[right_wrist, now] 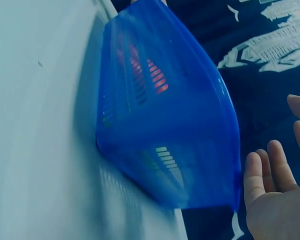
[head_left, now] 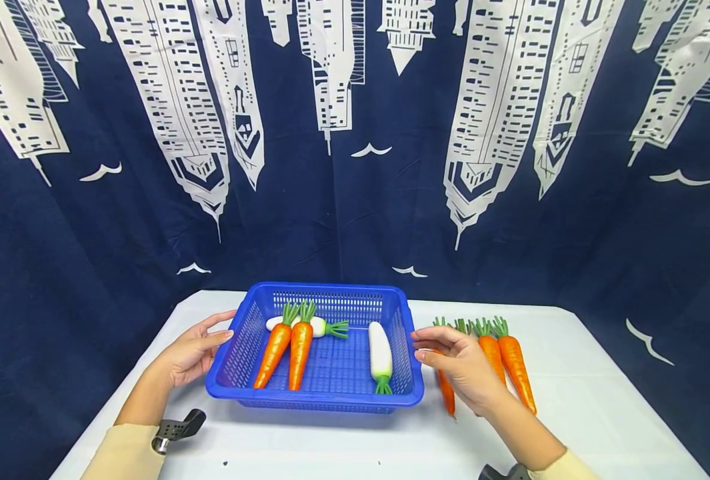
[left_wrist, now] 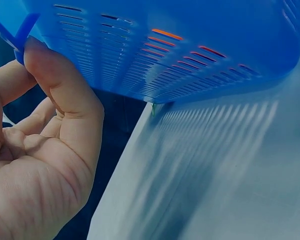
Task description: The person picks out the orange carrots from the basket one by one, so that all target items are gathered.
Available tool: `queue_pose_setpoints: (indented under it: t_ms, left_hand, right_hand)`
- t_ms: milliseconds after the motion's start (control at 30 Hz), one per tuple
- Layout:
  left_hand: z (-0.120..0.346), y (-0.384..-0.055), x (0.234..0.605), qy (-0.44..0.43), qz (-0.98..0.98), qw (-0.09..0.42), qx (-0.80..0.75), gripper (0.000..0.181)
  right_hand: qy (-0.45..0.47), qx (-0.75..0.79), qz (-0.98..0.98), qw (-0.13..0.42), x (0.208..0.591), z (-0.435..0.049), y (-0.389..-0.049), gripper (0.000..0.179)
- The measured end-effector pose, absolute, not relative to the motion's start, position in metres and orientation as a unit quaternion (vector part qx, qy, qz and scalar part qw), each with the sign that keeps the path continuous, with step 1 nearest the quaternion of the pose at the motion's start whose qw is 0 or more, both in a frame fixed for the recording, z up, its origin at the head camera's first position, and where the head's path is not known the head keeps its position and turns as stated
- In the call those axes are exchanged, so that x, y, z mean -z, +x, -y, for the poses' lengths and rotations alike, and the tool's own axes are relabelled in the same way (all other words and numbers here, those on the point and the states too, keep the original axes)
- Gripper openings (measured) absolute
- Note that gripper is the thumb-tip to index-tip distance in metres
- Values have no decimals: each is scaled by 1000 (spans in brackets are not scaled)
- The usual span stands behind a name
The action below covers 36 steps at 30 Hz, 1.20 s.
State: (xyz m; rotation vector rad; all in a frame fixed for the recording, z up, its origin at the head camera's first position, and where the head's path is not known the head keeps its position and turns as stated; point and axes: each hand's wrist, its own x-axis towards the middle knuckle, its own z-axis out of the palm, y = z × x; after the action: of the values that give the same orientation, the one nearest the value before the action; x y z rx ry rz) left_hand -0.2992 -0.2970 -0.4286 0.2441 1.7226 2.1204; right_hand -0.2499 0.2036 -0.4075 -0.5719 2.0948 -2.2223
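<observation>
A blue plastic basket (head_left: 315, 400) stands between my two hands. Inside it, two orange carrots (head_left: 301, 353) lie across a white radish (head_left: 319, 326), their green tops pointing away. Another white radish (head_left: 381, 353) lies at the basket's right side, leaves toward me. My left hand (head_left: 189, 350) is at the left rim, thumb tip right at the edge (left_wrist: 25, 42), fingers loosely bent. On the other side, my right hand (head_left: 459, 367) has its fingers extended, fingertips close beside the right rim; in the right wrist view its fingers (right_wrist: 282, 170) hold nothing.
Several carrots (head_left: 515, 367) lie on the white table (head_left: 589, 413), right of the basket and partly hidden by my right hand. A dark blue curtain (head_left: 343, 220) with white building prints hangs behind the table. Black wrist devices (head_left: 181, 427) sit at my sleeves.
</observation>
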Motion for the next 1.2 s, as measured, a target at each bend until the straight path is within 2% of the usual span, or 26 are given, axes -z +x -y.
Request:
queue_pose_setpoints:
  t_ms: [433,700,1067,1200]
  left_hand:
    - [298,-299,428,75,-618,197,-758,64]
    - [296,-299,429,80,-623,193,-754,65]
    - [296,-298,428,86,-613,193,-762,60]
    - [296,-298,428,85,-616,192,-759,59]
  right_hand:
    - [-195,700,-685,54,396,-177,-249,43]
    - [-192,682,-703,59,391,-166,-252,44]
    - [-170,642,-741,99,382,-151,-255,41]
    - [-177,642,-737,113,381,-145,-258,45]
